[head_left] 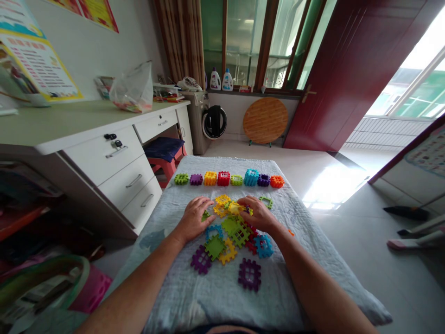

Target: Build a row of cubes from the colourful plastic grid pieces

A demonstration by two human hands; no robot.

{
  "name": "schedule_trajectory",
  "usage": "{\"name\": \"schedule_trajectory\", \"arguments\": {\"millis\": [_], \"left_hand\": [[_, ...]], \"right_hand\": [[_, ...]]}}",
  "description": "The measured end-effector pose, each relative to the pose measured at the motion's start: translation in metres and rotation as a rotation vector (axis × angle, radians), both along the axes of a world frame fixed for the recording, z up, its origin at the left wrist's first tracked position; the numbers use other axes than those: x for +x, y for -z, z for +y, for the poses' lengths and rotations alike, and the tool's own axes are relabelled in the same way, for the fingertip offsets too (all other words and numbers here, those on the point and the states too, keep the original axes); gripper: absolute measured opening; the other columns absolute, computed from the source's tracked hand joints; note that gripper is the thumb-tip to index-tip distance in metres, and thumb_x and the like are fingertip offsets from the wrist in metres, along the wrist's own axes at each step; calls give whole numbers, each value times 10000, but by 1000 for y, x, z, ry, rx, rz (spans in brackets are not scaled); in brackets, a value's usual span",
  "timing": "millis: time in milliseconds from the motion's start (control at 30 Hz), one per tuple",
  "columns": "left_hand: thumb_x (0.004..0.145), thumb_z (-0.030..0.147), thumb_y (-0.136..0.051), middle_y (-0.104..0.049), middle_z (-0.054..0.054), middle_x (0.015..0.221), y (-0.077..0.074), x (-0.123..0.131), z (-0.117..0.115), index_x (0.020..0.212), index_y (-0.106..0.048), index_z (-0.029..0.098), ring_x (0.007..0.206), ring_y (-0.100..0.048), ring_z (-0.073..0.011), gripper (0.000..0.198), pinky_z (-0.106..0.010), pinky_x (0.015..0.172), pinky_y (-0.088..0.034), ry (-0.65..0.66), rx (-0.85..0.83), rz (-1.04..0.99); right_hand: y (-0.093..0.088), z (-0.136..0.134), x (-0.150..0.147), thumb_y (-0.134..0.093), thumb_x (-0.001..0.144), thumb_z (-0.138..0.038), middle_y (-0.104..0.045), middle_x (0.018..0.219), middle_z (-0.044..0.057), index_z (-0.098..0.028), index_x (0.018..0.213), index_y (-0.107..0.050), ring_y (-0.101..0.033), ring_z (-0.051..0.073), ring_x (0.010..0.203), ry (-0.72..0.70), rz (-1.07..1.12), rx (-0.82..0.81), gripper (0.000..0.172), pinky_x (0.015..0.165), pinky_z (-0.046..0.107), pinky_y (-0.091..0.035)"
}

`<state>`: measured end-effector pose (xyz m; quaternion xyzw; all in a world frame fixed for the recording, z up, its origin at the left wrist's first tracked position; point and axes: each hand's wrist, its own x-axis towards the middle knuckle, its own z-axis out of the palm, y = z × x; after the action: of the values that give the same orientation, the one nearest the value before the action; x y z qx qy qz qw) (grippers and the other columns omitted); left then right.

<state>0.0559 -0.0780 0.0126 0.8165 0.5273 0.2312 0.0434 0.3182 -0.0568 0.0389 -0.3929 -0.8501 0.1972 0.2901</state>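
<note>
A heap of flat interlocking plastic pieces (229, 239) in purple, green, yellow, blue and red lies on a grey-blue cloth (194, 297). My left hand (193, 218) rests on the heap's left edge, fingers curled down onto a green piece. My right hand (259, 213) sits at the heap's right, pinching a yellow piece (234, 207) between thumb and fingers. Beyond both hands stands a row of assembled cubes (229, 178) in green, purple, orange, red, blue and other colours, running left to right across the far end of the cloth.
A white desk (69, 125) with drawers stands to the left, a red stool (163, 162) tucked under it. A washing machine (208, 120), a round wooden tabletop (264, 120) and a dark red door (347, 69) are at the back. Tiled floor spreads right.
</note>
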Motion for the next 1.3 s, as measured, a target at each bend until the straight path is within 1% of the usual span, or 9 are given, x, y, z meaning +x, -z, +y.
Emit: {"name": "schedule_trajectory", "arguments": {"millis": [167, 333, 467, 600, 733, 933, 1067, 1200, 1300], "left_hand": [[837, 376, -553, -578, -85, 1251, -7, 9, 11, 1182, -582, 214, 1230, -447, -265, 383, -424, 1089, -318, 11, 18, 30], [799, 333, -595, -556, -104, 1306, -19, 27, 36, 1202, -580, 164, 1271, -416, -289, 438, -412, 1093, -309, 73, -30, 143], [782, 216, -584, -632, -85, 1200, -14, 39, 46, 1148, -607, 189, 1183, -513, -253, 368, -387, 1031, -368, 60, -70, 187], [833, 158, -508, -686, -54, 1093, -5, 40, 43, 1064, -633, 211, 1005, -618, -205, 268, -343, 933, -425, 29, -55, 128], [890, 195, -451, -711, -63, 999, -7, 34, 38, 1030, -636, 199, 920, -640, -212, 232, -338, 883, -446, -34, 16, 13], [897, 232, -443, -689, -49, 998, -17, 26, 28, 990, -625, 202, 965, -622, -183, 206, -292, 884, -463, 14, 15, -247], [850, 203, -491, -672, -41, 1002, -12, 24, 25, 993, -612, 206, 963, -620, -176, 187, -288, 885, -472, 57, -67, -287], [833, 154, -473, -659, -49, 1090, -5, 23, 26, 1090, -577, 215, 1004, -614, -181, 283, -304, 897, -470, -3, -69, -354], [868, 205, -449, -673, -40, 1000, -4, 23, 27, 1159, -538, 215, 889, -637, -174, 305, -306, 834, -494, -53, -76, -429]], "right_hand": [[12, 4, 0, -671, 739, -310, -618, 1074, 84, -224, 1105, -608, -521, 258, 1016, 36, -52, 60, 381, 914, 419, -392], [10, 2, -3, -640, 789, -305, -650, 972, 68, -222, 934, -660, -563, 223, 930, 1, -40, 33, 168, 883, 380, -397], [2, -2, -2, -511, 887, -309, -654, 850, 55, -194, 863, -654, -579, 178, 812, 9, 10, 15, 185, 779, 302, -414], [0, -3, 0, -447, 907, -284, -611, 704, 20, -173, 749, -604, -541, 136, 652, 113, 22, -19, 249, 631, 245, -383], [3, -2, -1, -493, 840, -206, -643, 757, 8, -180, 910, -618, -563, 134, 662, 181, 63, -53, 145, 636, 230, -394], [6, 0, -3, -504, 808, -193, -662, 780, 16, -183, 1040, -605, -578, 143, 665, 252, 68, -25, 253, 681, 251, -432], [13, 0, -4, -495, 816, -199, -669, 934, 52, -199, 1133, -566, -602, 174, 831, 236, 89, 48, 325, 798, 295, -447], [22, 3, -3, -486, 796, -175, -642, 987, 65, -194, 1226, -497, -592, 184, 873, 260, 134, 66, 430, 835, 323, -453], [25, 5, -2, -487, 772, -155, -610, 1038, 82, -178, 1215, -496, -579, 192, 891, 296, 143, 89, 443, 838, 335, -462]]}}
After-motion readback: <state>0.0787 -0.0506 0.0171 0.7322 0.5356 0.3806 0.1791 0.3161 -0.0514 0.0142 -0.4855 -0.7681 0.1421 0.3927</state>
